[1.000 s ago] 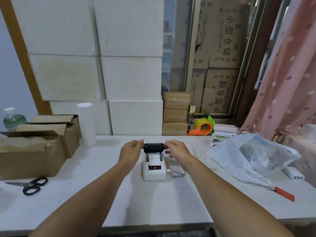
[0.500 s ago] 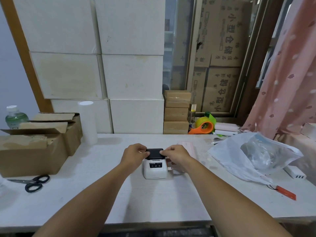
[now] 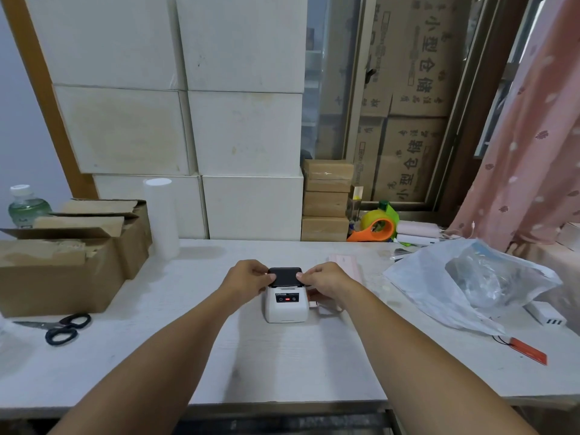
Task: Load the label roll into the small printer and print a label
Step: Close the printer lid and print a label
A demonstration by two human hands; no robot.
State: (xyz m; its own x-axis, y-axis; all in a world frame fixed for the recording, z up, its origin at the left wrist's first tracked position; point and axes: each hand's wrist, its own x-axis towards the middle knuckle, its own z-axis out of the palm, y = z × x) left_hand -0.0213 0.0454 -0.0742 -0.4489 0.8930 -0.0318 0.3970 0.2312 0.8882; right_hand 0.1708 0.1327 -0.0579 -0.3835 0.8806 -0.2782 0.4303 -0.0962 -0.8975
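A small white label printer [image 3: 286, 304] sits near the middle of a pale table [image 3: 282, 365]. Its black lid [image 3: 285, 275] lies flat on top, and a red light shows on its dark front panel. The left hand [image 3: 248, 277] and the right hand [image 3: 324, 279] flank the printer, fingertips touching the lid's two ends. Black-handled scissors [image 3: 61, 328] lie at the left in front of an open cardboard box [image 3: 62, 271]. A crumpled plastic bag [image 3: 470, 284] rests at the right, with an orange tape dispenser [image 3: 375, 229] behind it by the window.
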